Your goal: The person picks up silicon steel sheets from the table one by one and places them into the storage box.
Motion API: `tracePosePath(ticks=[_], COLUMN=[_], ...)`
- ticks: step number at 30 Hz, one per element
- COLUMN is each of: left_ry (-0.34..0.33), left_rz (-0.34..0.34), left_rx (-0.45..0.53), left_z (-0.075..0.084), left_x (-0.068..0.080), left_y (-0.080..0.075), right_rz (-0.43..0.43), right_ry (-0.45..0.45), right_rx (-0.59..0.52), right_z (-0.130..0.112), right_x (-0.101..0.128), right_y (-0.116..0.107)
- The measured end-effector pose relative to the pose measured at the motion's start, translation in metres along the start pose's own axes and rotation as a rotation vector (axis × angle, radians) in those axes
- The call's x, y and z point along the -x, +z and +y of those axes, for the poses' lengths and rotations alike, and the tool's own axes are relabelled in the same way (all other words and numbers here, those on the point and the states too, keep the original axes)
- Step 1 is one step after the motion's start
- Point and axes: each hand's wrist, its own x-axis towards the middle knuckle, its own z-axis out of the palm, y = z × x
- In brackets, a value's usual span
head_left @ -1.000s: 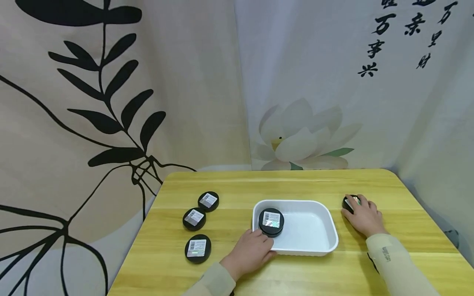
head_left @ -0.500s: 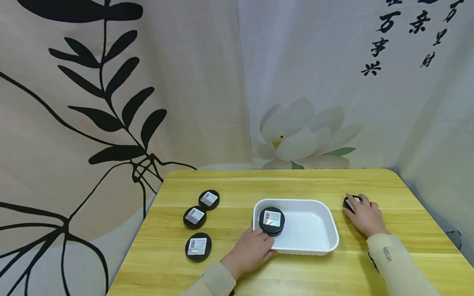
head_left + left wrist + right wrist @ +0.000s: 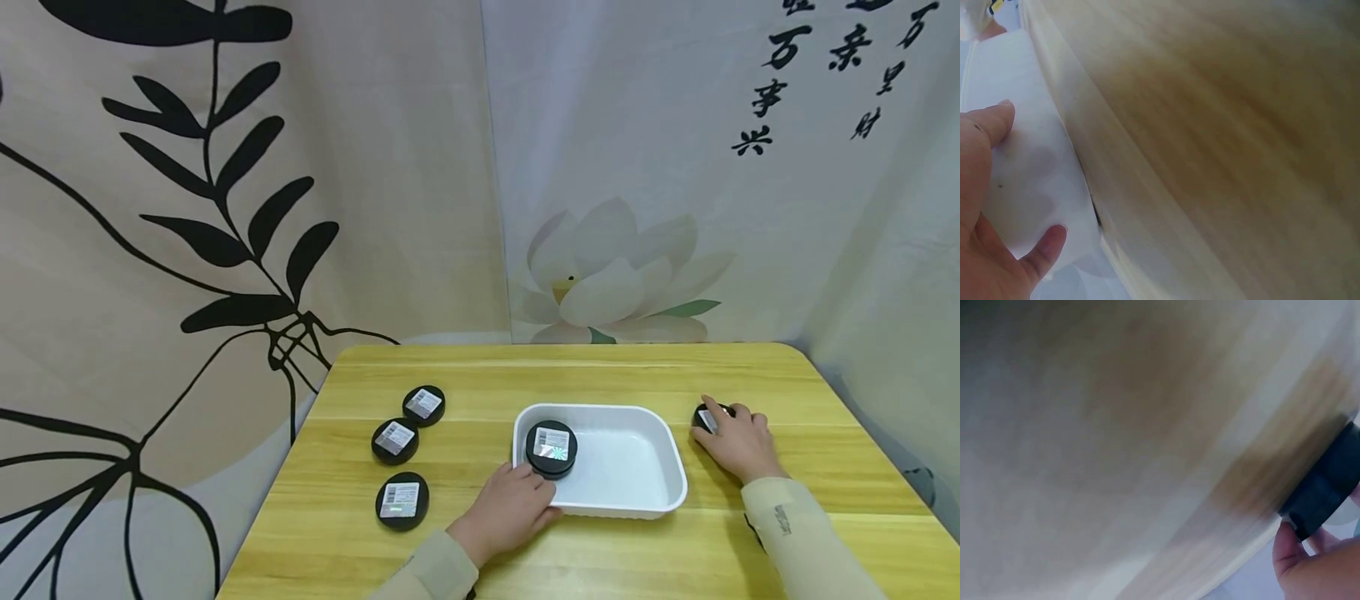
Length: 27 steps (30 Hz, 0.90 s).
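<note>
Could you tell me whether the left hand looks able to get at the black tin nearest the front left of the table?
Probably yes: the left hand rests at the white tray, and only bare table lies between it and that tin.

On my desk (image 3: 600, 375), three black round tins lay left of the bare middle: the farthest (image 3: 423, 405), a middle one (image 3: 394, 441) just nearer, and the nearest (image 3: 401, 501). Behind the desk hung a leaf-print curtain (image 3: 225, 208) and a lotus one (image 3: 622, 283).
</note>
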Motion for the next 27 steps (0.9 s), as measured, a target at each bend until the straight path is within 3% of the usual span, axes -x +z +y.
tracePosePath(ticks=[27], left_ry=[-0.009], left_rz=[-0.018], left_rx=[0.008], left_z=[0.001], left_x=[-0.001], left_y=[-0.003], right_rz=[0.053], right_ry=[-0.024], right_rx=[-0.036], right_z=[-0.001], right_x=[0.024], right_y=[-0.001])
